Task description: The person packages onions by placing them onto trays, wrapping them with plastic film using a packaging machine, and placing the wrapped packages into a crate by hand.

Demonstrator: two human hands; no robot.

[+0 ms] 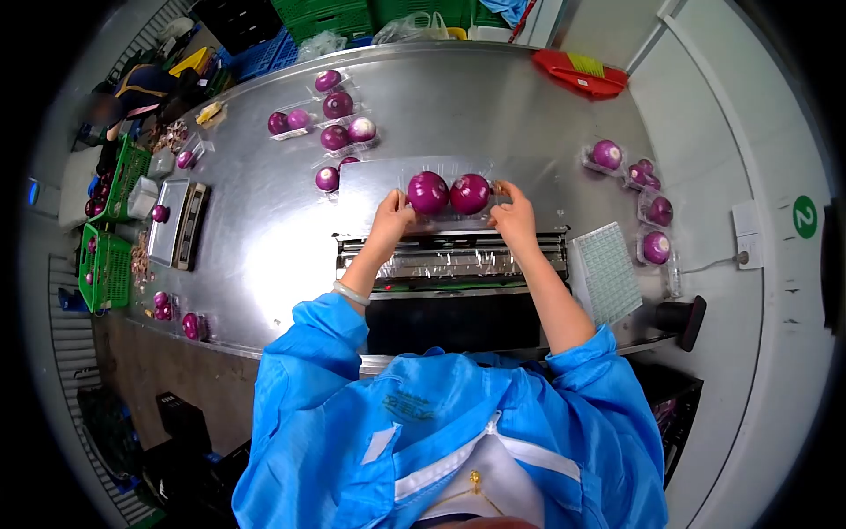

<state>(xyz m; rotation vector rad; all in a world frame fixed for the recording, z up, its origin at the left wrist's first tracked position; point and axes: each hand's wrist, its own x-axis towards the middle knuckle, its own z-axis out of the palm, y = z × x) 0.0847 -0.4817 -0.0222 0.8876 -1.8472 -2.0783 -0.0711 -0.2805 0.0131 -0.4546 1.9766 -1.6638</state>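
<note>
Two red onions (428,192) sit side by side in a clear plastic tray (448,218) in front of me. At the tray's left end, my left hand (390,220) is closed with fingers and thumb at the edge. My right hand (514,214) pinches the opposite end. Directly below the tray, on my side, is a film wrapping machine (449,262) with shiny clear film across its rollers. Its dark front plate (452,324) lies near my body. How far the tray is above the metal surface is hard to see.
Trayed red onions (337,106) stand at the back left, others (657,210) along the right. A scale (169,222) and green crates (107,266) are at left. A label sheet (608,273) lies right of the machine; a red bag (580,75) at the back. Another person (145,88) works far left.
</note>
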